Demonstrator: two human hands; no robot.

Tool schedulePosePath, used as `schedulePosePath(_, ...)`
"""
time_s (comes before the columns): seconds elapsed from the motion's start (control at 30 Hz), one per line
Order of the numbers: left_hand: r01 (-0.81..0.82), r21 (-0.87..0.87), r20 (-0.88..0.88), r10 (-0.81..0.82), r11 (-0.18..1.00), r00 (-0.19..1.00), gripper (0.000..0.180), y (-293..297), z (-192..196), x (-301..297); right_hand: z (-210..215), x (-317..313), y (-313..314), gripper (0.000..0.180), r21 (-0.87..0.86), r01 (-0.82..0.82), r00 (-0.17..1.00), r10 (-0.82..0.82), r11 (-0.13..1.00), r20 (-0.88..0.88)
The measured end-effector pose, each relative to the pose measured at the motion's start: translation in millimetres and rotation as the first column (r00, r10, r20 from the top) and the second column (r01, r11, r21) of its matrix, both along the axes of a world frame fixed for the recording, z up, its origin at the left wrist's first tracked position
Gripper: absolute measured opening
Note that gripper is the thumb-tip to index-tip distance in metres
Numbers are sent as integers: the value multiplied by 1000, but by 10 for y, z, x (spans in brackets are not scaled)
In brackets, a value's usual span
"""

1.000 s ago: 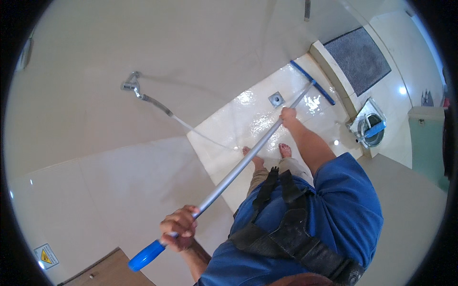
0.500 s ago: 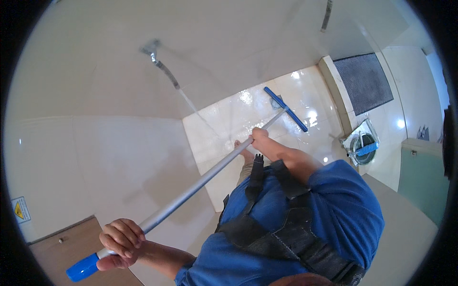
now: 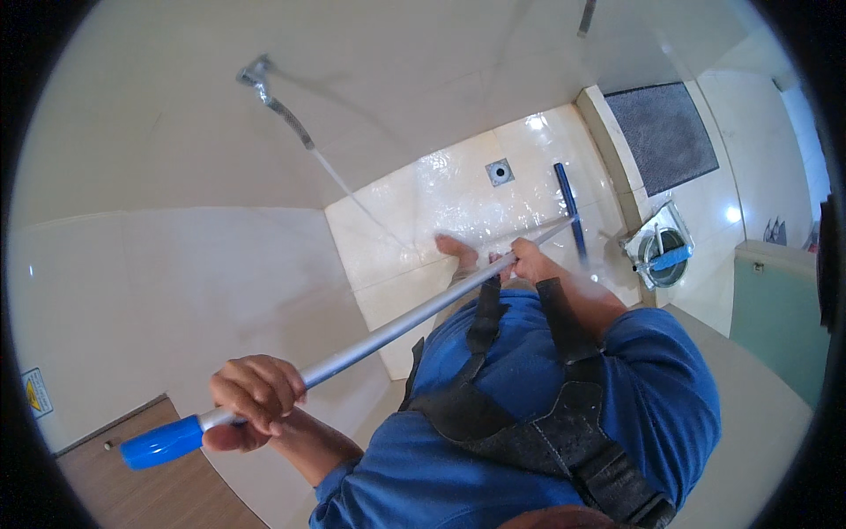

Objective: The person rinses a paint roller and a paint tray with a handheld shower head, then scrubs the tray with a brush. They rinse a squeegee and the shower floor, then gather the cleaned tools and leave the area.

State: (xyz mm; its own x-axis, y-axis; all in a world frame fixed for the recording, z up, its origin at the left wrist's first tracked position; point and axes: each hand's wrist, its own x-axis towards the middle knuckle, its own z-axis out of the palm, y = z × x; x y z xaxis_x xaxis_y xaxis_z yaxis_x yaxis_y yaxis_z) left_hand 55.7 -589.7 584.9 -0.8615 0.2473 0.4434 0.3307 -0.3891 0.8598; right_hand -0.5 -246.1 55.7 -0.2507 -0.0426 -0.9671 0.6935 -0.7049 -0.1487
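Squeegee (image 3: 571, 212) slid rightward, both hands gripping pole, yellow triangular sign (image 3: 33, 394) lower left

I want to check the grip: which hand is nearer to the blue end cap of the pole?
Left. The left hand grips right beside the blue cap; the right hand holds far down the pole.

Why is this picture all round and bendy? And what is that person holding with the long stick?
The camera sits on the person's head and looks down, and its wide lens bends everything. You see their blue shirt from above. The left hand grips the top of a long silver pole near its blue end grip. The right hand holds it lower down. At the bottom is a blue squeegee blade on the wet shower floor, near a drain. A bare foot stands there too.
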Motion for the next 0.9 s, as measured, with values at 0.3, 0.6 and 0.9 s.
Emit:
schedulePosePath(0.3,-191,112,-30,195,975,980,53,-377,155,-161,178,-365,-911,37,-51,-110,992,107,993,-71)
schedulePosePath(0.6,-426,-13,-140,421,904,896,43,-679,1034,376,1209,-224,-1736,15,-72,-326,943,320,942,-92)
schedulePosePath(0.9,-759,-72,-283,717,647,637,47,-1419,1733,1507,1728,391,-3397,7,-77,-459,889,458,885,-32)
